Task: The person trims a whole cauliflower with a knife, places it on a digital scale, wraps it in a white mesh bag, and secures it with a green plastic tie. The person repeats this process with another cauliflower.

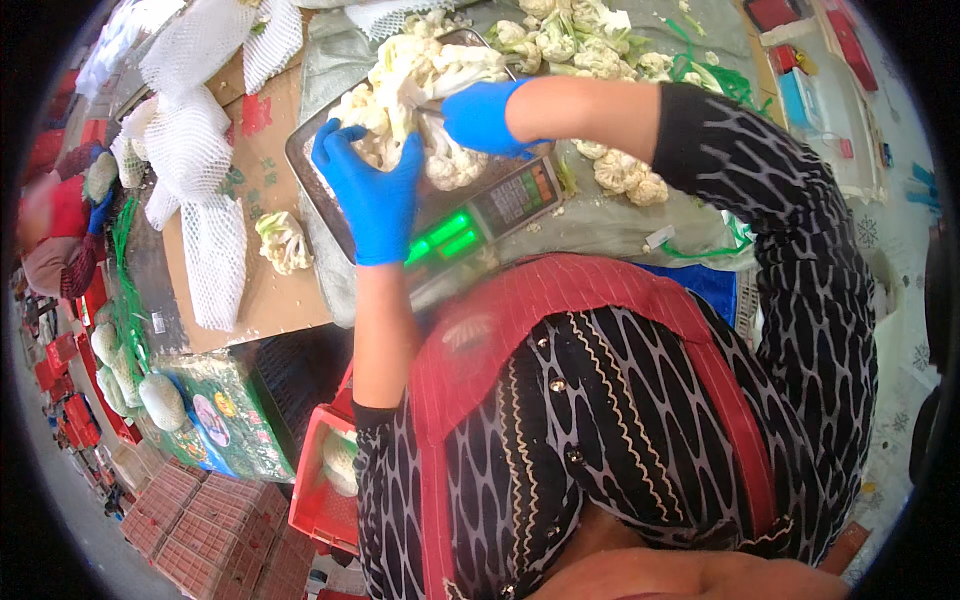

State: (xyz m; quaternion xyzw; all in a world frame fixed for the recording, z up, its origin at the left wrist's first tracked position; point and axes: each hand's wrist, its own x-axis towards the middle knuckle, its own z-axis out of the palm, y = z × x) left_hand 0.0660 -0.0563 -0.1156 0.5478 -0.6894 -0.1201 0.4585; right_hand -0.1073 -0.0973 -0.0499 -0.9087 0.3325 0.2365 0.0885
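My left hand (375, 191), in a blue glove, curls its fingers and thumb around a cauliflower piece (367, 112) on the metal tray (300, 150) of a digital scale. My right hand (484, 116), gloved alike, is closed at the right of the same pile. A thin grey blade, seemingly a small knife (426, 111), projects from it against the pale stem; its handle is hidden in the fist. Several more florets fill the tray, one cluster (454, 165) lying below my right hand. Green digits glow on the scale's display (446, 238), beside its keypad (521, 196).
Cauliflower pieces (592, 45) lie beyond the scale, with green netting (720, 75) at right. White foam net sleeves (187, 142) and one floret (283, 244) rest on cardboard (262, 300) at left. A red crate (322, 480) stands below; a co-worker (64, 217) is far left.
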